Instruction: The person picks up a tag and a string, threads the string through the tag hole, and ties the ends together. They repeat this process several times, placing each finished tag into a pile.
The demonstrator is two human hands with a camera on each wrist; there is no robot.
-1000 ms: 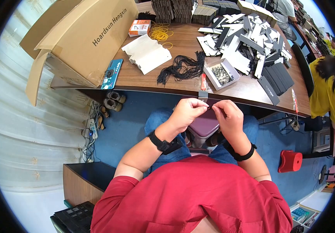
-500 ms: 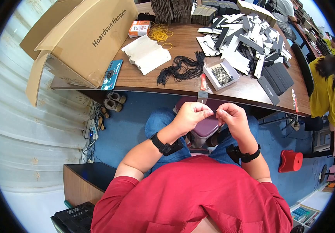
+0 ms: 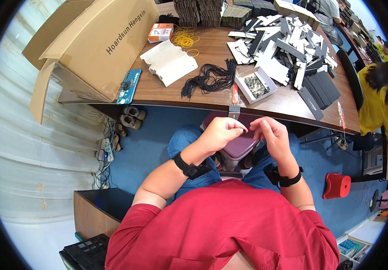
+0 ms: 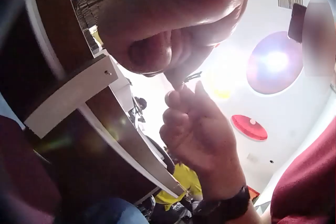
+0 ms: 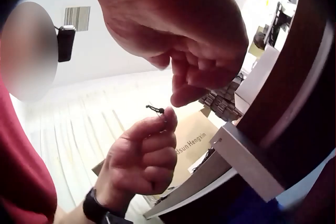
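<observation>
My left hand [image 3: 223,134] pinches a tiny black clip-like piece [image 5: 156,109] between thumb and forefinger, above the lap. It sticks out past the fingertips in the right wrist view; its exact kind is too small to tell. Close by on the right, my right hand [image 3: 272,135] has loosely bent fingers with nothing visible between them. In the left wrist view the right hand [image 4: 197,129] overlaps the left fingertips. On the table ahead lie a bundle of black cords [image 3: 209,78] and a white open box [image 3: 269,90] holding many small black and shiny pieces.
A narrow grey block [image 3: 234,111] juts over the table edge [image 3: 167,103]. Around it are a large cardboard box [image 3: 99,49], white paper [image 3: 170,63], yellow rubber bands [image 3: 185,38], a heap of black and white strips [image 3: 288,45] and a dark stack [image 3: 322,92]. A purple stool [image 3: 236,146] stands below.
My hands were together at the small black piece and have since drawn slightly apart. The right hand moved right and its fingers loosened; the left hand keeps its pinch.
</observation>
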